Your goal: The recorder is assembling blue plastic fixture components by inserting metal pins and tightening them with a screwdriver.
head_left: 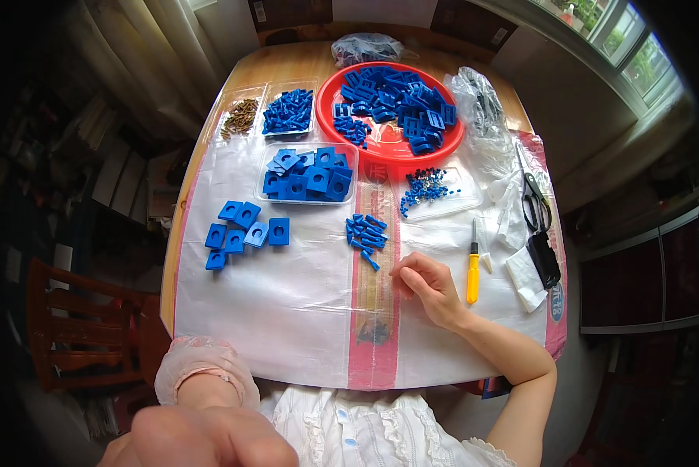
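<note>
- Right hand (431,288): over the front half of the table covering, fingers curled, thumb lying near the forefinger. Whether the fingertips meet or grip anything cannot be told.
- Left hand (201,436): close to the lens at the lower edge, blurred and partly cut off. Finger position and any hold cannot be told. A pale pink cuff (207,364) rings the wrist.
- Small blue tapered pieces (367,232): in a loose pile near centre, just beyond and to the left of the right fingertips. One lies at the pile's near end, pointing toward the person.
- Blue square pieces (257,234): seven, each with a round opening, grouped left of the tapered pile. More of the kind fill a clear tray (355,185) behind them.
- Red basin (388,149): at the far side, heaped with larger blue parts.
- Left of the basin: brown screw-like pieces (241,117) and a clear container of slim blue parts (288,111).
- In front of the basin: tiny blue parts (425,187), some on a shallow clear tray (454,204).
- Right side: yellow-handled screwdriver (473,276), tip pointing away from the person; farther right, black-handled scissors (533,204) and folded white paper (525,280).
</note>
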`<state>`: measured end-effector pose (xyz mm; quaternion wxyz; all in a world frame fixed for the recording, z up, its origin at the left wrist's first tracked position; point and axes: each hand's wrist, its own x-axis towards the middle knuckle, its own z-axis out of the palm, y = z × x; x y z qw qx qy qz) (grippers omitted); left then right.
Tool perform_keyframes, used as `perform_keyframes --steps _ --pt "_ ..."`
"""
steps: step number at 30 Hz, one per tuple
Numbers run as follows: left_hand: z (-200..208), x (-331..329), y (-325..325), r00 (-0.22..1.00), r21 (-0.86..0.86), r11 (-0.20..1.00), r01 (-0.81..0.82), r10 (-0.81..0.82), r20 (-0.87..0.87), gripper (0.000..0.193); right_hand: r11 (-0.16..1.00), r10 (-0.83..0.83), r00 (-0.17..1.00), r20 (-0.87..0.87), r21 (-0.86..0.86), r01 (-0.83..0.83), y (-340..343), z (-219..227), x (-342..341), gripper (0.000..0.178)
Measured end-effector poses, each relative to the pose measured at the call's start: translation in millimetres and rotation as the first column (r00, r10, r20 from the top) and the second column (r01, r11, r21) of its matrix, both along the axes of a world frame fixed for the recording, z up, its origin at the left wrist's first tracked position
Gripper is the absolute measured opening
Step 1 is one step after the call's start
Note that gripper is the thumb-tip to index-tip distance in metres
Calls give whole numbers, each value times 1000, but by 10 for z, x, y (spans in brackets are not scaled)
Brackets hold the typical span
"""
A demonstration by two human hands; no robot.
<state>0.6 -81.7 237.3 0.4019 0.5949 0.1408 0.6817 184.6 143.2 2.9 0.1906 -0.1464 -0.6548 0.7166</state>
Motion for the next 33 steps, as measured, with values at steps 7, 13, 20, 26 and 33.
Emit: perform_keyframes --steps 7,13,20,26,33 --pt "-121 -43 -33 979 73 991 -111 122 -165 22 1000 17 1000 9 -8 -17 -1 4 -32 20" --pt "132 -93 25 996 -52 999 10 -15 -93 24 1000 11 1000 18 26 -11 -12 -1 -38 20" --pt "123 -27 38 997 -23 999 35 -37 -73 14 1000 -5 1000 19 22 4 7 -12 -3 21" --pt "72 133 -18 976 -95 972 -216 218 3 13 1000 16 1000 19 26 -16 0 -18 -41 20" --pt "-45 52 -35 964 40 971 -234 227 142 15 1000 18 1000 21 22 -19 -19 17 -70 20"
